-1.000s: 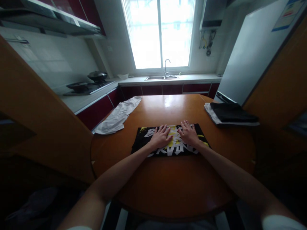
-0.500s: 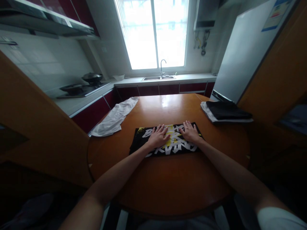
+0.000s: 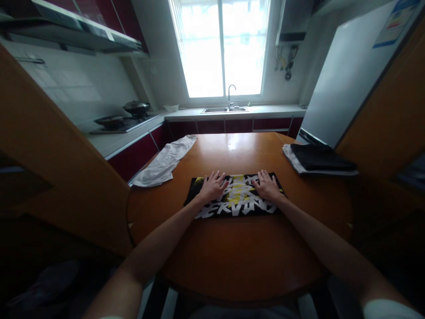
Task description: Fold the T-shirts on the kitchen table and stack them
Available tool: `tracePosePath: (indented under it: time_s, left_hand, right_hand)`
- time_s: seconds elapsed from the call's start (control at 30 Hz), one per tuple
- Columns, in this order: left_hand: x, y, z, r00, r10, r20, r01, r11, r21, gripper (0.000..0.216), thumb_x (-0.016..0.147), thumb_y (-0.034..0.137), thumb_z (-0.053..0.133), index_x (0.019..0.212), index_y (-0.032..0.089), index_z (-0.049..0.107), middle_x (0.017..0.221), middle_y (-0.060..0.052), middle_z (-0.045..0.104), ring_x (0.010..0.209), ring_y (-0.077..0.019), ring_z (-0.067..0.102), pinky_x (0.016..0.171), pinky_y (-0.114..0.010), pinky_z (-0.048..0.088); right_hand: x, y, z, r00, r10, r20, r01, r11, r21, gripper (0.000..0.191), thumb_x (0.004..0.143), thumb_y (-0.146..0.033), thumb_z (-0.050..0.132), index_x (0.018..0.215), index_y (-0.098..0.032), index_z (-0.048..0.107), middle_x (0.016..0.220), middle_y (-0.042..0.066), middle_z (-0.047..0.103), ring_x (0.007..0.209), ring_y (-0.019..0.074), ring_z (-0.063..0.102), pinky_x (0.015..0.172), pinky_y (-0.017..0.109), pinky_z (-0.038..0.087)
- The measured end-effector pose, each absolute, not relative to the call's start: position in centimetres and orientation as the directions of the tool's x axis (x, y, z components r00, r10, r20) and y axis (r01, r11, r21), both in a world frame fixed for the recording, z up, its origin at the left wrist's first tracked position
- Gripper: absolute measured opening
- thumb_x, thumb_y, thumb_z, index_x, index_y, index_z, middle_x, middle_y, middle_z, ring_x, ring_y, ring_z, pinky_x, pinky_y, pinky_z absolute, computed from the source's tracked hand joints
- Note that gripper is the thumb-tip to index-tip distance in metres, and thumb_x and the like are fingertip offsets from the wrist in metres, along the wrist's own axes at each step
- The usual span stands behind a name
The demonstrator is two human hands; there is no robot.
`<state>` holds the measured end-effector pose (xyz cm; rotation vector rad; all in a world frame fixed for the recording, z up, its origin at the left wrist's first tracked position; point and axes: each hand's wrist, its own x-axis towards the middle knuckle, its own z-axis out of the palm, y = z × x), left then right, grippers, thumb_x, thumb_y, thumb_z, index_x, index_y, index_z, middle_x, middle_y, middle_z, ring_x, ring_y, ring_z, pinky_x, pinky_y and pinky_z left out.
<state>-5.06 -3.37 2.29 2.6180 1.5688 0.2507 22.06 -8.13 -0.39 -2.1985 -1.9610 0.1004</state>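
Observation:
A folded black garment with white lettering and yellow patches, probably a T-shirt, lies flat on the wooden table in front of me. My left hand rests palm down on its left half, fingers spread. On the right half, my right hand presses flat too, its fingers apart. Neither hand grips the cloth; parts of the print are hidden beneath them.
The round-ended wooden table holds a white garment at its left edge and a stack of folded dark and white clothes at the right. Beyond are a sink, a stove with pans and a fridge.
My left hand has slid left across the folded garment, uncovering more of the middle print. My right hand stays at about the same spot on it. The whole view has shifted slightly.

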Motion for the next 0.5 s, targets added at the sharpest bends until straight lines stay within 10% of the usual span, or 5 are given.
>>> tracePosePath:
  time_s: [0.5]
  left_hand:
    - [-7.8, -0.8, 3.5, 0.374, 0.926, 0.053, 0.912, -0.378, 0.162, 0.068, 0.1, 0.06, 0.03, 0.155, 0.022, 0.04, 0.163, -0.012, 0.034, 0.152, -0.0345, 0.026, 0.119, -0.063, 0.021]
  right_hand:
    - [21.8, -8.5, 0.7, 0.123, 0.989, 0.082, 0.963, -0.099, -0.25, 0.071, 0.103, -0.05, 0.028, 0.158, -0.005, 0.03, 0.167, 0.018, 0.02, 0.156, 0.0258, 0.013, 0.124, 0.05, 0.009]
